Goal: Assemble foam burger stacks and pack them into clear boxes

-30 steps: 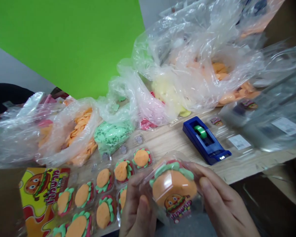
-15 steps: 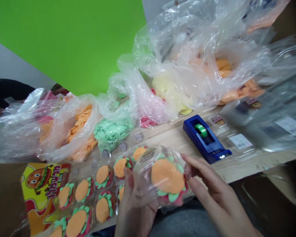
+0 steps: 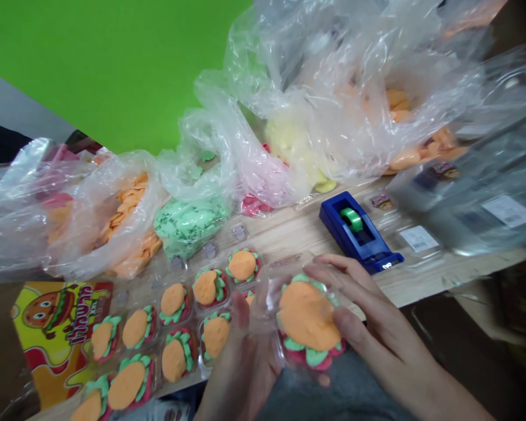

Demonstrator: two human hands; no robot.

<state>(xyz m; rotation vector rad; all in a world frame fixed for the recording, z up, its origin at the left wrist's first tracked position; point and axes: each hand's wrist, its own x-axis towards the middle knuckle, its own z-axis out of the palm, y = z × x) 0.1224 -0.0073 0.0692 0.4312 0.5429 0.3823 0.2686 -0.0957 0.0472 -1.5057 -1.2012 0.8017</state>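
Observation:
A candy burger with an orange bun, green frilly leaves and a red layer sits in a clear plastic clamshell box above the table's front edge. My left hand is wrapped round the left side and underside of the box. Over its right side, my right hand grips with the fingers at the far edge and the thumb by the orange bun. Whether the thumb presses on plastic or on the bun itself, I cannot tell. Left of my hands lie several similar burgers in clear trays.
A blue tape dispenser with green tape stands right of centre. Behind are clear bags of green pieces, orange pieces and yellow pieces. Empty clear packages lie at right. A printed cardboard box stands at left.
My right hand has moved further over the box, its thumb now by the orange bun. The box has turned and shifted slightly right. The whole view has tilted a little.

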